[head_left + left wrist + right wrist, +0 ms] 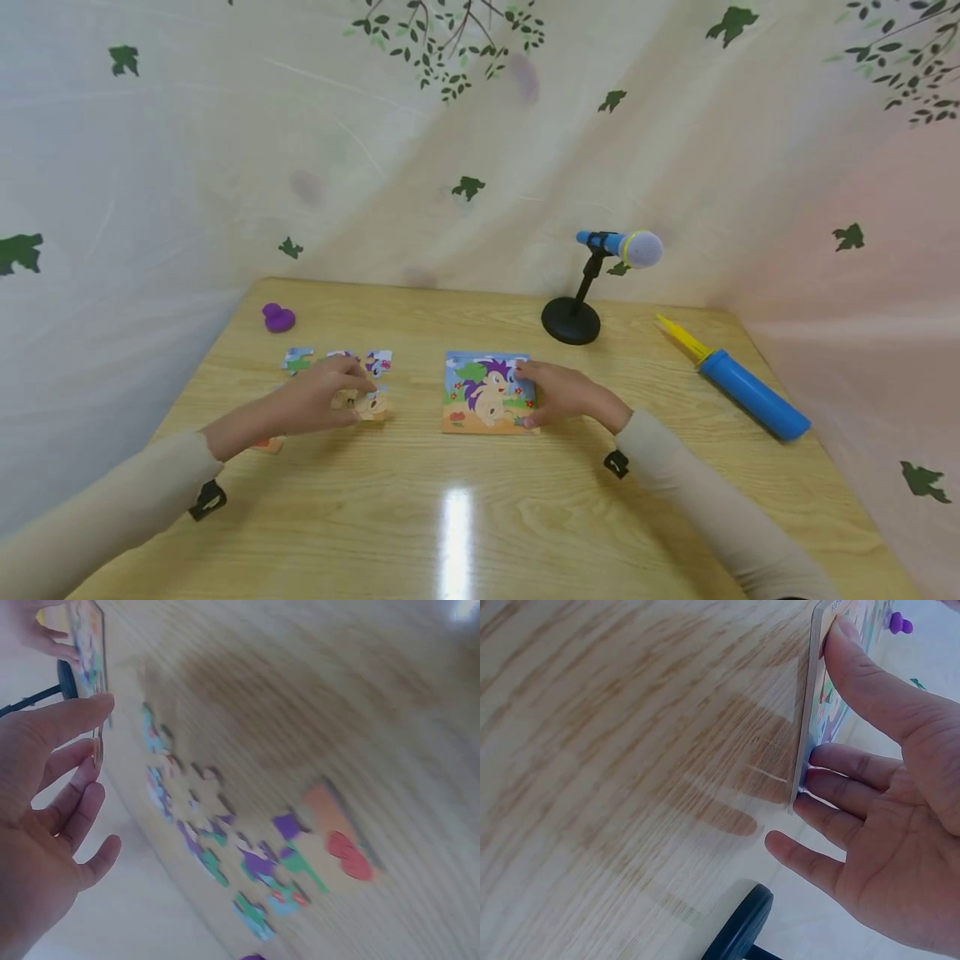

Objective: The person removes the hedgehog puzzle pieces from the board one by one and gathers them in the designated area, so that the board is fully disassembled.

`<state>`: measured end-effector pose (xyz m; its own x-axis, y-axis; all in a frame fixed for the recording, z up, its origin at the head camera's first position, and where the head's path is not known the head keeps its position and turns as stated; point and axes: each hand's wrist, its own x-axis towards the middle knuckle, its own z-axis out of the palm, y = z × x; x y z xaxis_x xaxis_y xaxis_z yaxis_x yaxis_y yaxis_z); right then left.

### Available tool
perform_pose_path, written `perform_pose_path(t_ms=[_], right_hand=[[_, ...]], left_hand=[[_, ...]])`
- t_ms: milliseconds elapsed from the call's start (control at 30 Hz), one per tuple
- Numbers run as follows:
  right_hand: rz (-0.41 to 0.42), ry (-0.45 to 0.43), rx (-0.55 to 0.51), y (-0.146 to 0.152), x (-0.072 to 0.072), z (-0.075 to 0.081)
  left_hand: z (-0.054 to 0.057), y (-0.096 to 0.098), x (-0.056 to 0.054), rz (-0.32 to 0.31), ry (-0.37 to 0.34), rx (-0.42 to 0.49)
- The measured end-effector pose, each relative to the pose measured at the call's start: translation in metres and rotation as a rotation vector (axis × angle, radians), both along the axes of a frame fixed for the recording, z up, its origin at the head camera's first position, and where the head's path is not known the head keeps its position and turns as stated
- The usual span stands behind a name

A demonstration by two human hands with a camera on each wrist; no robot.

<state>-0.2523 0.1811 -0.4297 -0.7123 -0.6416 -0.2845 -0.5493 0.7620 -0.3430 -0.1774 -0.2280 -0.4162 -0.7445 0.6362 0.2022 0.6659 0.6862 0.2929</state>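
Note:
My left hand point(322, 396) pinches a small beige puzzle piece point(371, 405) between thumb and fingertips, over the table's left half. In the left wrist view that piece point(98, 747) is seen edge-on. Beyond and beneath this hand lie several loose jigsaw pieces point(259, 862), some partly hidden from the head view. To the right, a square hedgehog puzzle point(487, 398) lies on the table, its picture showing purple spines and a green leaf. My right hand point(564, 392) rests on its right side, thumb at the near corner and fingertips at the far one, fingers nearly straight.
A purple rubber-duck-like toy point(278, 317) sits at the table's back left. Behind the puzzle stands a blue toy microphone point(618, 247) on a black round base point(571, 322). A blue hand pump point(753, 395) with a yellow nozzle lies at the right edge.

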Motion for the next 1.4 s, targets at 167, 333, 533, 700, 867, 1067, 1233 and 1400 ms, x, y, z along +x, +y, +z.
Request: perform_pose_path(t_ms=[167,333,533,700,867,1067,1233,1400], right_hand=[[0.006,0.013,0.000,0.000,0.001,0.000],[0.019,0.023,0.000,0.001,0.002,0.000],[0.005,0.006,-0.001,0.000,0.002,0.001],[0.011,0.006,0.003,0.000,0.000,0.000],[0.016,0.009,-0.002,0.002,0.000,-0.001],[0.018,0.017,-0.005,0.001,0.001,0.000],[0.014,0.019,-0.001,0.001,0.001,0.000],[0.008,0.012,-0.002,0.001,0.001,0.000]], left_hand=[[-0.001,-0.016,0.008,-0.002,-0.025,-0.033],[-0.001,-0.031,0.014,-0.017,-0.027,-0.027],[-0.004,-0.048,0.018,-0.016,-0.036,-0.037],[-0.006,-0.056,0.023,0.009,-0.088,-0.038],[-0.012,-0.058,0.026,-0.012,-0.111,-0.023],[-0.017,-0.057,0.026,-0.033,-0.118,-0.019],[-0.020,-0.057,0.025,-0.017,-0.140,-0.032],[-0.021,-0.056,0.024,-0.004,-0.152,-0.042]])
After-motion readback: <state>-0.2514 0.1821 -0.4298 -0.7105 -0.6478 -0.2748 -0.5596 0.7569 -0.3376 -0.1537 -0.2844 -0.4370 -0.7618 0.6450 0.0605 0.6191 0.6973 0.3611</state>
